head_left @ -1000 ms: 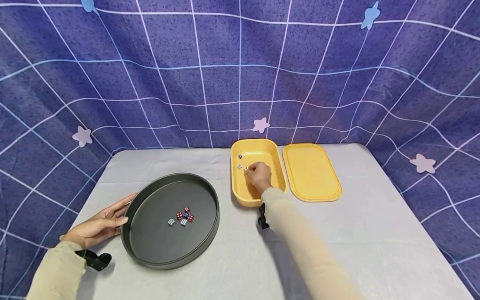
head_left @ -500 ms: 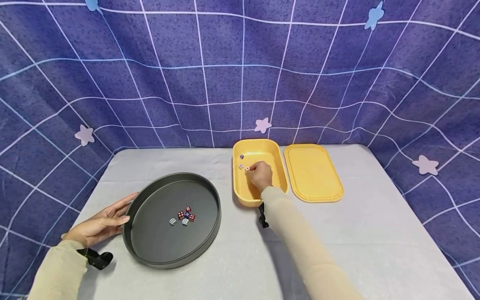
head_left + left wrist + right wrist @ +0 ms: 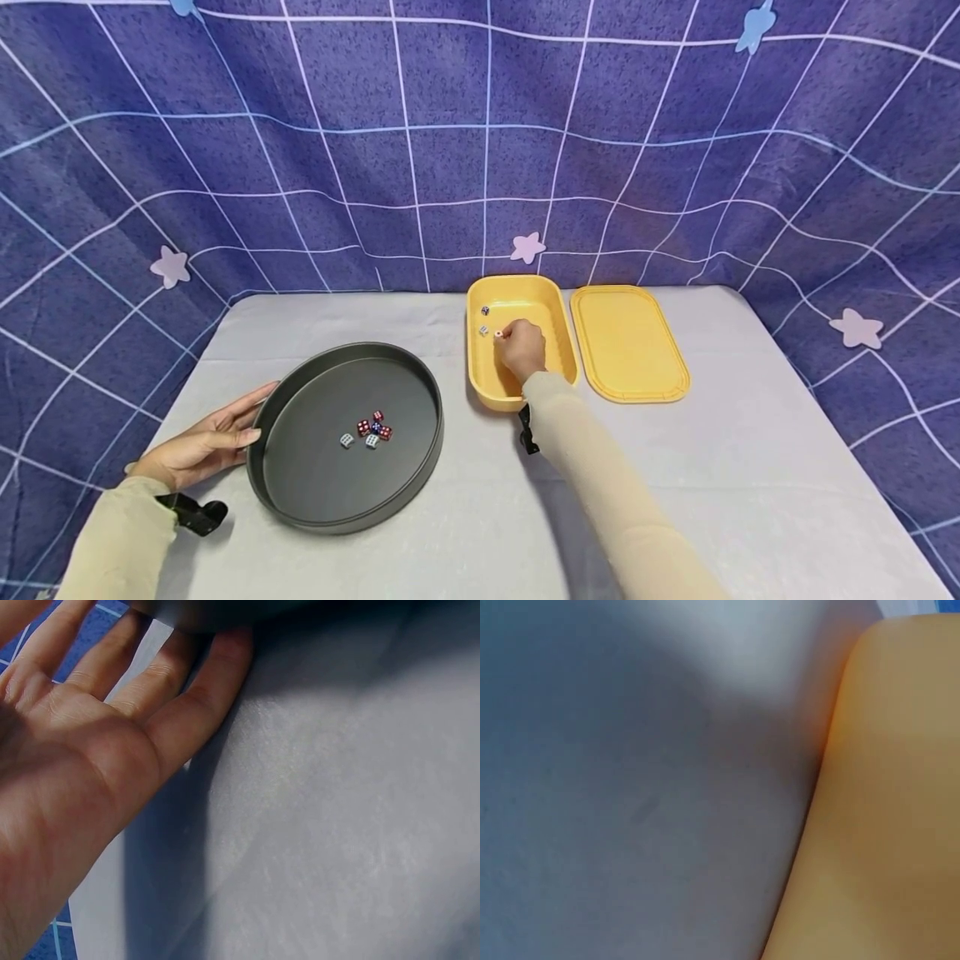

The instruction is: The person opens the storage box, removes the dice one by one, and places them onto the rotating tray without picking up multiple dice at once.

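Observation:
My left hand holds the left side of a round dark grey baking pan, thumb on the rim and fingers along the outer wall. In the left wrist view, the fingers reach under the dark pan edge. Several dice lie inside the pan, among them red dice, white dice and a blue die. Down in a yellow plastic box, my right hand pinches a white die with a red dot. Beside it lie a white die and a dark blue die.
A flat yellow lid lies just right of the box. Both stand near the back edge of a table with a pale grey cloth. A purple gridded curtain hangs behind and around the sides. The right wrist view shows the box's outer wall.
The camera view has shifted slightly. Both hands, the pan and the box keep nearly the same places, with the right hand still at the die in the box.

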### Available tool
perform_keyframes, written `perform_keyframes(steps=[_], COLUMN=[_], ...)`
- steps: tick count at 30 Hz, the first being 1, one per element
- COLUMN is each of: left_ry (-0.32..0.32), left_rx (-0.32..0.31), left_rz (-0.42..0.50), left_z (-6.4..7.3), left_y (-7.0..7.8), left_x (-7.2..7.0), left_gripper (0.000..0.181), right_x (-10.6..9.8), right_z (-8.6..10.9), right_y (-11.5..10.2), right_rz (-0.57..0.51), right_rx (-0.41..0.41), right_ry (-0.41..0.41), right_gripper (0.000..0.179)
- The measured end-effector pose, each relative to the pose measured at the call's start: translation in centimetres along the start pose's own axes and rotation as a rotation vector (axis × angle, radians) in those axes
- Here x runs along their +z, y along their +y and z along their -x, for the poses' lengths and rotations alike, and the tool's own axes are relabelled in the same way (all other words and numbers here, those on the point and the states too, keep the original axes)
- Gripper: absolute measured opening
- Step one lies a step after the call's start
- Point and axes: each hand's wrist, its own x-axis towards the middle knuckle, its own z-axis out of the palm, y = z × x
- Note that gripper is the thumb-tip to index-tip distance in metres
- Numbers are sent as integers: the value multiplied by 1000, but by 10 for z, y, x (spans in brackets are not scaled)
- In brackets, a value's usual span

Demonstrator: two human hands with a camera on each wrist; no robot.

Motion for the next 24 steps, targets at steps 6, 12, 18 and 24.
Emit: perform_keyframes(steps=[6,12,18,24], left_ry=[2,21,8,1], left_rx=[-9,-9,-8,-4], left_rz=[-16,-31,-9,-1], left_z=[0,1,2,-1], left_y=[1,1,1,1], left_x=[0,2,3,2], left_gripper=[70,71,71,70], right_x=[-5,-17,-32,-37], right_z=[0,2,11,32], right_y=[0,-12,-39,-73], right_rz=[-1,-38,-77,-127], right_rx=[31,-1,-133,-283], right_ry=[-11,16,38,4], right_gripper=[15,13,11,11])
